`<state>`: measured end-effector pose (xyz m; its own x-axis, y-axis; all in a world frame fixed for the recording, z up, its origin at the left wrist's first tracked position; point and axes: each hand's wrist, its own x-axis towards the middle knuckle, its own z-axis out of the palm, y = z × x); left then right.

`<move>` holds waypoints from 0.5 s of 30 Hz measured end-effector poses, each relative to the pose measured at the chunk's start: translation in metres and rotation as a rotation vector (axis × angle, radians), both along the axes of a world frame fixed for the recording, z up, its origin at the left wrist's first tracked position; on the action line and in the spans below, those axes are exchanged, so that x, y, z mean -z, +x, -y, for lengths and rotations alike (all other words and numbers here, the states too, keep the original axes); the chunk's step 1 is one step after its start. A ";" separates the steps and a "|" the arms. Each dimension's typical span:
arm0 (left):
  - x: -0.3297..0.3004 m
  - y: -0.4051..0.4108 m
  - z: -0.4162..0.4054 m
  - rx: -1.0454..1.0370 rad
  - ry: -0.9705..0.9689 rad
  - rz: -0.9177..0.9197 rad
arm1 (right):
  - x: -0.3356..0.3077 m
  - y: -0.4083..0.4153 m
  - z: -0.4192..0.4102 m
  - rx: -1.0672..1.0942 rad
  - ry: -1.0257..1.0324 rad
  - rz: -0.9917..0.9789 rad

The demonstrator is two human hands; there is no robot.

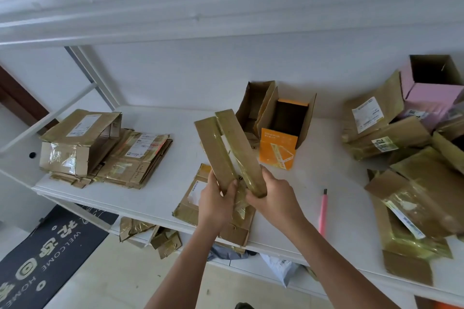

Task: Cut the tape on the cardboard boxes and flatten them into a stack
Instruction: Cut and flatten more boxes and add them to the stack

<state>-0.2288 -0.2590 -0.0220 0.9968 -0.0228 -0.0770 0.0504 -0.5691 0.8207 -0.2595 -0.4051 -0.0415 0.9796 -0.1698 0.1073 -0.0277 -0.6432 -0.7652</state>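
I hold one cardboard box [229, 152] in the air above the white table [160, 198], near its front edge. My left hand [218, 202] grips the lower end of the left panel, with the thumb curled over the edge. My right hand [272, 197] grips the lower end of the right panel in the same way. The two panels stand apart like a V, so I judge that the box is already cut and is being pulled open or folded flat.

The box looks light and thin. It is wrapped in glossy yellowish tape, so I think the surface is a little slippery, and the cardboard will bend at its creases but not elsewhere. The best place to hold is the panel ends, where my fingers are now.

On the left lies the stack of flattened boxes [105, 150], well apart from my hands. Under my hands lies another flat box [190, 206] on the table. Behind it stand an open brown box [253, 105] and an orange box [278, 147]. The pink cutter [323, 211] lies on the table to the right, beside my right forearm. Further right, a pile of uncut boxes [406, 148] and a pink box [431, 93] wait. The path to the stack seems free.
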 end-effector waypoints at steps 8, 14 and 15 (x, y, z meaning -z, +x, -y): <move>0.005 0.007 -0.012 0.017 -0.049 -0.058 | -0.015 -0.004 0.031 -0.224 0.416 -0.200; 0.003 0.013 -0.026 -0.031 -0.103 -0.113 | 0.003 -0.003 0.043 -0.094 0.908 -0.307; 0.003 0.013 -0.027 -0.034 -0.113 -0.119 | 0.005 -0.003 0.041 -0.061 0.878 -0.284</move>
